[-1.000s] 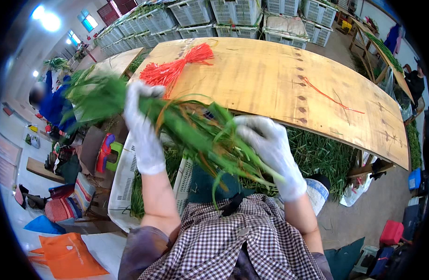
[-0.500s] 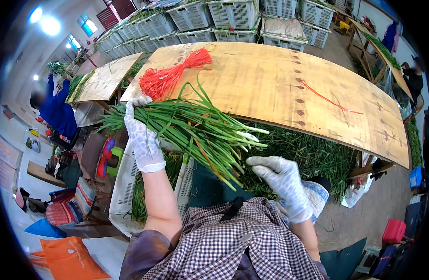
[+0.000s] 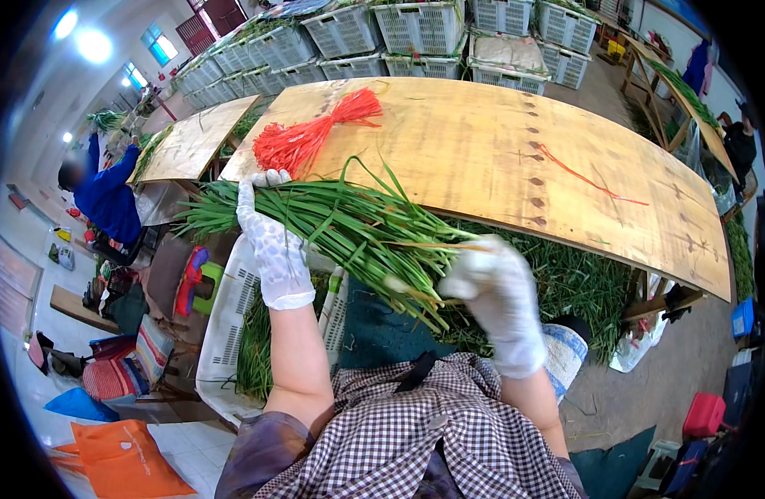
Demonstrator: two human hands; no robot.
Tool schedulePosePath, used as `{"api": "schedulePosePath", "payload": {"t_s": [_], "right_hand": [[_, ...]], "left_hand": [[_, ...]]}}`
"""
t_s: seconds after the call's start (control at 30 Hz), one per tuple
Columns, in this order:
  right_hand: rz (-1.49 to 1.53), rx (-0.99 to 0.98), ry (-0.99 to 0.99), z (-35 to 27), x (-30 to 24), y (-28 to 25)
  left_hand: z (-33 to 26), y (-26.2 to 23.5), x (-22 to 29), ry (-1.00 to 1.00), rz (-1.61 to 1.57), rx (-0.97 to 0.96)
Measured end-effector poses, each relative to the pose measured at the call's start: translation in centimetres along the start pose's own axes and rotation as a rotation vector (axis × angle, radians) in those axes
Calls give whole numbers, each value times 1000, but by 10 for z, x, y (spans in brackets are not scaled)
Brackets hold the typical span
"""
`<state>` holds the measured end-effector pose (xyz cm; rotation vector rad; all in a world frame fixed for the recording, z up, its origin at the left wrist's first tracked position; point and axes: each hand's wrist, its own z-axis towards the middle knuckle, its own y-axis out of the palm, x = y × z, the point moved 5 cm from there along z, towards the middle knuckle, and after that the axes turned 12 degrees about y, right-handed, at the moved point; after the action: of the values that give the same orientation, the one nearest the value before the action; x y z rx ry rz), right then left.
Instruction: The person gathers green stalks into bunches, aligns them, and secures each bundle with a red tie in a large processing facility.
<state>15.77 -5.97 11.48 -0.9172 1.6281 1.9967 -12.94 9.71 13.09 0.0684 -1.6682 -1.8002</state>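
A thick bunch of long green chives (image 3: 349,220) with pale stem ends lies across in front of me, leafy tips to the left. My left hand (image 3: 272,241), in a thin white glove, is closed around it toward the leafy end. My right hand (image 3: 500,303), gloved too, is at the stem ends on the right; motion smears its fingers, so its grip is unclear. A yellowish stalk (image 3: 428,245) runs toward it. Beyond the bunch, a bundle of red ties (image 3: 295,143) rests on the wooden table (image 3: 449,133).
One loose red strip (image 3: 586,179) is on the table. Beneath its near edge is a heap of greens (image 3: 565,283). A white crate (image 3: 224,358) holding greens stands at my lower left. Stacked white crates (image 3: 420,29) line the back; a person in blue (image 3: 108,204) works at far left.
My right hand has moved up and left onto the stem ends, its fingers now blurred. My left hand and the bunch have shifted slightly to the right.
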Motion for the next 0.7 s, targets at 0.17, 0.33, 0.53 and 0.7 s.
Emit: {"api": "schedulePosePath", "payload": {"t_s": [0.17, 0.33, 0.53, 0.7], "right_hand": [[-272, 203, -104, -72, -69, -70], [-2151, 722, 503, -55, -21, -129], [-516, 253, 327, 19, 74, -86], [6, 39, 297, 31, 64, -49]], "left_hand": [[23, -27, 24, -86, -131, -126], [30, -38, 35, -55, -35, -109], [29, -42, 26, -84, 69, -191], [31, -50, 24, -77, 123, -208]]}}
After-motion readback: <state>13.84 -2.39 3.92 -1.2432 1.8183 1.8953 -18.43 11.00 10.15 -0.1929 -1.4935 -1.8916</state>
